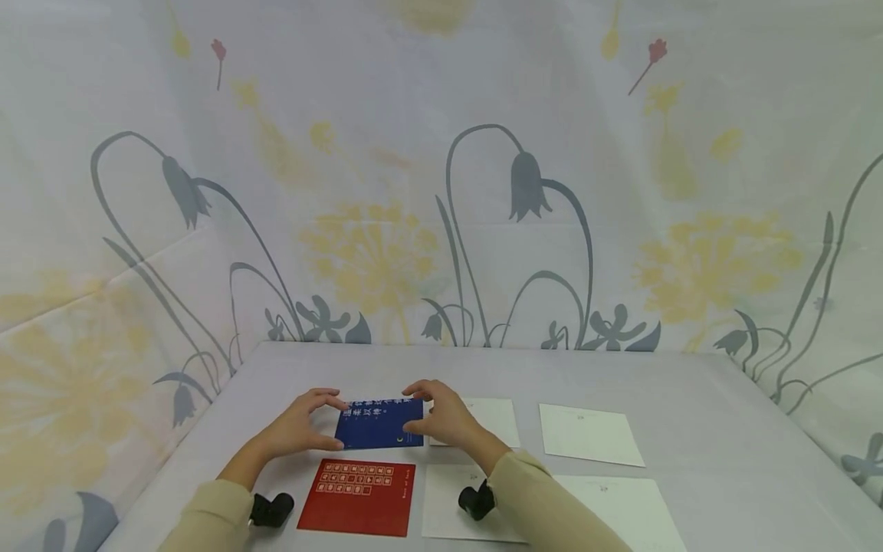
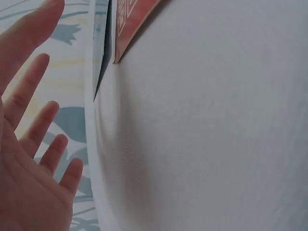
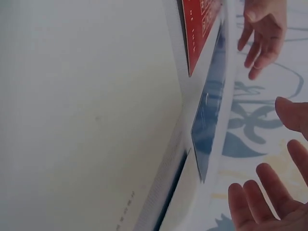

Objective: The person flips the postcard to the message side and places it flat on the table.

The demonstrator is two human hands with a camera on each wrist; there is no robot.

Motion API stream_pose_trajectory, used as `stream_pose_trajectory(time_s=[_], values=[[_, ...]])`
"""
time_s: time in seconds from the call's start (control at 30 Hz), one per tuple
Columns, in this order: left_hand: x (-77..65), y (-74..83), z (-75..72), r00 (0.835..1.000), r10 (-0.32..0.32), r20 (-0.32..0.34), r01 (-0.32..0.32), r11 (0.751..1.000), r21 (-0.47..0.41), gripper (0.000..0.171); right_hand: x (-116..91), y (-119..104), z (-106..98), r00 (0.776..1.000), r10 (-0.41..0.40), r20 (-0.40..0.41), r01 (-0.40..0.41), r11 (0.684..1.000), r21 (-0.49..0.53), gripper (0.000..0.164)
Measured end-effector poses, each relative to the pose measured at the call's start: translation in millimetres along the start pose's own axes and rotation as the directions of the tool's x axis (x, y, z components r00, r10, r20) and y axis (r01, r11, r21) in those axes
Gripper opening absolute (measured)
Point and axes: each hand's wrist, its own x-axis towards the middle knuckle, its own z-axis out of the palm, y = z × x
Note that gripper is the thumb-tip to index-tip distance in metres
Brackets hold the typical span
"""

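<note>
A dark blue card (image 1: 379,429) with white characters lies toward the back left of the table. My left hand (image 1: 293,425) is at its left end, thumb and fingers spread apart. Over its right end is my right hand (image 1: 448,418), whose thumb and fingers overlap the card in the head view. The right wrist view shows both hands with loosely extended fingers, a gap between them and the blue card (image 3: 209,110). Just in front lies a red card (image 1: 359,498) with rows of framed characters; its corner (image 2: 130,29) shows in the left wrist view.
Several white cards lie on the right: one back card (image 1: 490,418) partly behind my right hand, another back card (image 1: 589,435), a front card (image 1: 441,502) under my right forearm, and a front right card (image 1: 621,498). A flower-printed curtain (image 1: 414,192) surrounds the white table (image 1: 290,360).
</note>
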Motion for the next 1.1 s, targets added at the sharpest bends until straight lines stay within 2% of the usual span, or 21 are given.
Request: stream_pose_trajectory(time_s=[0.27,0.47,0.83,1.1], values=[[7.1,-8.9,-1.6,0.995,0.059,0.076,-0.064,0.996,0.063,0.050,10.1,4.7,2.1,0.993,0.003,0.119,0.022,0.978,-0.207,0.053],[11.8,-12.9,-1.1,0.993,0.037,0.112,-0.044,0.997,0.059,0.049,16.7,8.4,2.9,0.980,0.048,0.193,0.018,0.945,-0.327,0.060],[18.3,-16.5,-0.9,0.985,-0.019,0.169,0.004,0.996,0.085,0.044,20.7,7.6,2.8,0.967,0.121,0.225,-0.021,0.915,-0.403,0.055],[21.7,-19.5,-1.1,0.989,0.008,0.151,-0.020,0.997,0.074,0.043,19.4,12.1,6.8,0.969,0.157,0.192,-0.067,0.911,-0.406,0.049]])
